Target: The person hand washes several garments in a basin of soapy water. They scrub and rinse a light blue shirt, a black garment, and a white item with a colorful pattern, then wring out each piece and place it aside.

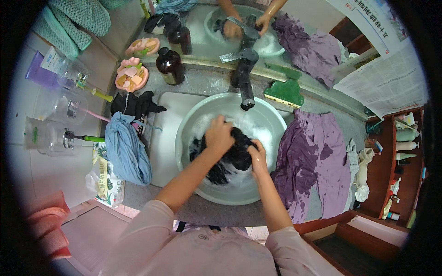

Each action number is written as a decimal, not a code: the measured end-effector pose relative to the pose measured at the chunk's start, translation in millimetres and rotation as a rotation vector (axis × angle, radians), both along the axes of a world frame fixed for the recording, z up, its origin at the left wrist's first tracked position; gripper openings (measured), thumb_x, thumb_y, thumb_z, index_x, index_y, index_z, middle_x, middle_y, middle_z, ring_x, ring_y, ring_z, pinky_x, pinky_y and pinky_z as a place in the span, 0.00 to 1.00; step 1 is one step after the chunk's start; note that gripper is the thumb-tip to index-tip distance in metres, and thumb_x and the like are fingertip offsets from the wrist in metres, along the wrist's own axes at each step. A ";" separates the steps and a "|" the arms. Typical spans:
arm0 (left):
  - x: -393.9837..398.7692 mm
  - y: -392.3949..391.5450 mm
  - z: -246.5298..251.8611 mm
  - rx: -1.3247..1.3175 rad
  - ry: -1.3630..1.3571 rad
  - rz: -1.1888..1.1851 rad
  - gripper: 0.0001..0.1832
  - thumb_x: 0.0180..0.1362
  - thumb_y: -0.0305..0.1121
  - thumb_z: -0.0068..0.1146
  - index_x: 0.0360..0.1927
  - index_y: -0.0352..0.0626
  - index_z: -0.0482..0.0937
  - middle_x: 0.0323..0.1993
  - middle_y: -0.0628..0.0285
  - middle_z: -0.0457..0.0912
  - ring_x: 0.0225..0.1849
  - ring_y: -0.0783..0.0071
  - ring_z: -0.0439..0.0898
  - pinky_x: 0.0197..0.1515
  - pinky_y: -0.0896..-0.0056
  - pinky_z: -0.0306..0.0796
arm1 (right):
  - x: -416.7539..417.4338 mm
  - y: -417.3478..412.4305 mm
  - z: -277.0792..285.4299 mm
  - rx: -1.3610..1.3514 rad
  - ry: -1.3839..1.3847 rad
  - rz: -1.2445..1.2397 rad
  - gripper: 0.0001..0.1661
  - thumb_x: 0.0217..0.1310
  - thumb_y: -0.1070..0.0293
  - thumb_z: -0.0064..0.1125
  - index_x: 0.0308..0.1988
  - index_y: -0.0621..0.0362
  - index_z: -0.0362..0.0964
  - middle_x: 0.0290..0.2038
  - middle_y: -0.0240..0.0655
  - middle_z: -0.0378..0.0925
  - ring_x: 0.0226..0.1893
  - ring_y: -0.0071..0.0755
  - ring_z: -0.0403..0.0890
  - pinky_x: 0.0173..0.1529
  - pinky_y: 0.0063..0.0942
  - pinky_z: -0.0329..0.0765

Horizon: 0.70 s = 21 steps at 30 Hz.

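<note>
A pale green plastic basin (179,151) with soapy water sits in the white sink (164,145). In it lies a wet black cloth or garment (238,148), partly under the suds. My left hand (219,134), a little blurred, presses on the cloth's upper left with bent fingers. At the cloth's right edge, my right hand (258,157) grips the bunched fabric between thumb and fingers. The black faucet (246,82) reaches over the basin's far rim, with no water seen running from it.
Purple trousers (310,162), partly wet, lie right of the basin. A blue cloth (127,148) and black garment (133,105) lie left. Behind stand a brown bottle (170,65), pink soap dish (131,76) and green cloud-shaped holder (285,93). A mirror (203,20) backs the counter.
</note>
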State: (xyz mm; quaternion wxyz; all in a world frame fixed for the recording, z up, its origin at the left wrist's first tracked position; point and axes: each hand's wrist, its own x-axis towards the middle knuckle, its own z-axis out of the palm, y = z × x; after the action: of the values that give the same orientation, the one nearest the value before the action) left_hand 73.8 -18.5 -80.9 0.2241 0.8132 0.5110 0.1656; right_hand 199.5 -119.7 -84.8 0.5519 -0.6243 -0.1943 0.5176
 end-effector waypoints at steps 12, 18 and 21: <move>-27.9 -10.1 -127.1 0.139 0.406 -0.239 0.26 0.54 0.44 0.45 0.57 0.48 0.67 0.52 0.52 0.73 0.54 0.54 0.70 0.56 0.51 0.59 | -2.4 25.6 -78.6 -0.028 -1.634 0.809 0.25 0.51 0.56 0.55 0.51 0.47 0.68 0.55 0.50 0.63 0.52 0.54 0.67 0.46 0.51 0.69; -40.0 44.1 -92.7 -0.416 0.308 -0.119 0.22 0.55 0.45 0.45 0.48 0.42 0.74 0.37 0.49 0.78 0.43 0.51 0.76 0.50 0.51 0.65 | 44.6 62.3 -36.3 -0.327 -0.456 0.149 0.22 0.55 0.55 0.54 0.42 0.62 0.70 0.40 0.46 0.74 0.36 0.41 0.74 0.40 0.37 0.71; -31.9 -2.8 -38.7 -0.242 -0.010 0.028 0.21 0.53 0.46 0.51 0.50 0.51 0.73 0.55 0.50 0.67 0.56 0.47 0.65 0.53 0.48 0.61 | 7.5 20.0 -11.3 0.132 -1.078 0.372 0.24 0.44 0.61 0.64 0.42 0.60 0.70 0.56 0.51 0.64 0.51 0.52 0.69 0.53 0.45 0.66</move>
State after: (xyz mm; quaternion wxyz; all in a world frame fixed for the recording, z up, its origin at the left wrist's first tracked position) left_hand 41.9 -21.3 -119.7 0.3207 0.7722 0.5374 0.1099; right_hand 207.0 -99.7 -96.1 0.3124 -0.7196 -0.5865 0.2015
